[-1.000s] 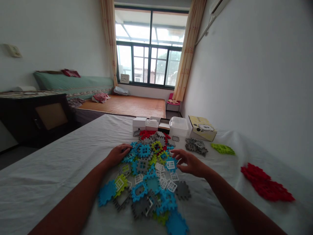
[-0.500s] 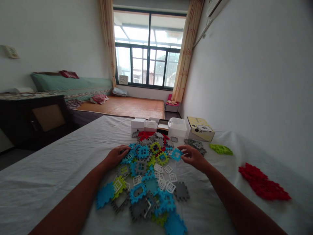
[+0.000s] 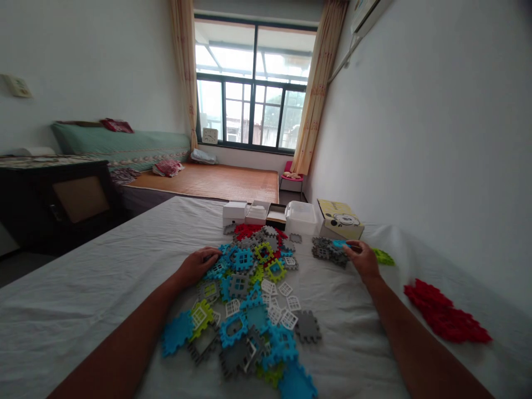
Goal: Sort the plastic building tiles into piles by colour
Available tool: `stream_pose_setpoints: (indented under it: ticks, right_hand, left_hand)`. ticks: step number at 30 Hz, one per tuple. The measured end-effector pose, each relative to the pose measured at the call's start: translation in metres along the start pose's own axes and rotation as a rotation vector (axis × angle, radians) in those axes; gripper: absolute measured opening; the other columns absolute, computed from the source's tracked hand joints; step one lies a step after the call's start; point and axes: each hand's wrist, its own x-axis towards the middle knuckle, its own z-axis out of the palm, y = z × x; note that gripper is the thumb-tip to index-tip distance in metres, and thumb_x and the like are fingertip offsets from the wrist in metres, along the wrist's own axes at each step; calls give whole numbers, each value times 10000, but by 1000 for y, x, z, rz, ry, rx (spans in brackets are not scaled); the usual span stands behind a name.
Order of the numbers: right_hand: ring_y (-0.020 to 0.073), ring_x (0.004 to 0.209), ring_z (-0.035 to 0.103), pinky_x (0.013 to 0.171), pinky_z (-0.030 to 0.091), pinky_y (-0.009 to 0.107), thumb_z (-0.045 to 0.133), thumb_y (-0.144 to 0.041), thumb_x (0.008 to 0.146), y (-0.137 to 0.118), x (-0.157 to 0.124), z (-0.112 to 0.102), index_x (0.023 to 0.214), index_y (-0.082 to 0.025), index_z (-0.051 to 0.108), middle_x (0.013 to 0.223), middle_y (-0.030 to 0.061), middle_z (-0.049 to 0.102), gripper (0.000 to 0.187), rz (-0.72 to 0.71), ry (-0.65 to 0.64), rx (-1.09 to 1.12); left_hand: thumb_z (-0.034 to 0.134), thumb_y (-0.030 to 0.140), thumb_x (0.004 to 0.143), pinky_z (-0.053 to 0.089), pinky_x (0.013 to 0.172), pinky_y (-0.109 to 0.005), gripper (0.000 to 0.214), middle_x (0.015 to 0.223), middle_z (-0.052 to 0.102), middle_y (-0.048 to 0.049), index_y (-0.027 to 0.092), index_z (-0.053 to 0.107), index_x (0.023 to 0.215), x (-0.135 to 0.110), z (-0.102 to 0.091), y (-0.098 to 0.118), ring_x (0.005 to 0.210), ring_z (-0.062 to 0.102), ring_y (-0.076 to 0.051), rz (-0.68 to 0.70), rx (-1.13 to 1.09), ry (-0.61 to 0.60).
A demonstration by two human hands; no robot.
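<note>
A heap of interlocking plastic tiles (image 3: pixel 249 299) in blue, grey, green, red and white lies on the white sheet in front of me. My left hand (image 3: pixel 198 265) rests curled on the heap's left edge, fingers on blue tiles. My right hand (image 3: pixel 364 257) is out to the right, pinching a blue tile (image 3: pixel 341 244) just over a small pile of grey tiles (image 3: pixel 328 249). A pile of green tiles (image 3: pixel 384 257) lies just right of that hand, partly hidden by it.
A pile of red tiles (image 3: pixel 446 318) lies at the right. Small white boxes (image 3: pixel 245 212), a clear tub (image 3: pixel 301 217) and a yellow cartoon box (image 3: pixel 341 219) stand beyond the heap. The white wall runs close along the right side.
My right hand picked a blue tile out of the heap and carried it right and away, to the grey pile. My left hand stayed put.
</note>
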Motion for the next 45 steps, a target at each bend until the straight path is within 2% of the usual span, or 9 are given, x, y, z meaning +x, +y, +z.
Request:
stream_pose_setpoints:
  ticks: [3, 8, 12, 16, 20, 24, 32, 38, 45]
  right_hand:
    - [199, 737, 603, 681, 484, 319, 593, -501, 654, -16, -6, -10, 904, -142, 604, 794, 78, 645, 438, 0, -167, 63]
    - [182, 778, 581, 726, 460, 306, 619, -487, 651, -43, -27, -36, 889, -155, 623, 841, 48, 644, 408, -80, -763, 9]
    - [205, 824, 577, 756, 455, 321, 648, -446, 625, -35, -38, -65, 850, -172, 649, 858, 55, 646, 355, -107, -908, -162]
    - [241, 954, 545, 766, 463, 336, 625, -467, 647, -26, -50, -84, 926, -194, 642, 990, 85, 621, 391, -72, -775, -248]
    - [241, 1070, 489, 837, 441, 344, 653, -467, 617, -34, -69, -73, 1098, -237, 583, 1182, 76, 538, 537, -127, -748, -233]
    - [245, 1007, 519, 887, 404, 380, 666, -435, 599, -33, -77, -66, 1055, -232, 620, 1113, 76, 585, 501, -186, -769, -279]
    - [260, 1020, 519, 931, 371, 384, 671, -438, 565, 8, -65, -98, 1030, -200, 632, 1095, 90, 599, 523, -52, -637, -323]
    - [250, 1011, 534, 905, 399, 361, 641, -476, 606, 3, -65, -97, 1028, -210, 629, 1087, 76, 607, 499, -36, -685, -267]
    - [289, 1117, 420, 915, 337, 470, 455, -349, 759, 34, -53, -120, 1096, -228, 580, 1181, 93, 545, 379, -54, -79, -929]
  left_hand:
    - [397, 516, 800, 409, 913, -314, 426, 1060, 633, -43, 223, 649, 980, 1, 0, -1, 997, 560, -222, -1, 5, -5]
    - [401, 523, 792, 407, 917, -327, 430, 1055, 635, -47, 226, 651, 975, 1, 1, -2, 1001, 554, -227, -2, -4, -1]
    - [400, 500, 801, 414, 903, -314, 412, 1059, 635, -45, 228, 648, 985, 0, 1, -2, 983, 564, -218, 20, 6, 3]
    - [412, 510, 785, 426, 883, -302, 410, 1033, 649, -37, 232, 663, 953, 2, 1, -4, 960, 581, -216, 37, 13, 28]
    - [413, 526, 776, 426, 887, -309, 419, 1033, 652, -39, 232, 662, 942, 2, 1, -4, 969, 576, -220, 22, 10, 28]
    - [396, 528, 784, 419, 896, -306, 426, 1045, 648, -36, 241, 657, 959, -1, 1, -2, 985, 569, -219, 21, 20, 23]
    - [404, 506, 792, 429, 873, -300, 407, 1044, 647, -38, 234, 657, 957, 0, -1, -2, 963, 579, -215, 26, 25, 8]
    - [404, 527, 786, 429, 873, -286, 435, 1048, 649, -37, 223, 659, 965, 1, -2, 1, 971, 582, -212, 29, 33, 7]
    - [385, 548, 787, 415, 894, -285, 456, 1062, 645, -29, 231, 654, 974, 2, -3, -1, 993, 571, -215, 11, 53, -24]
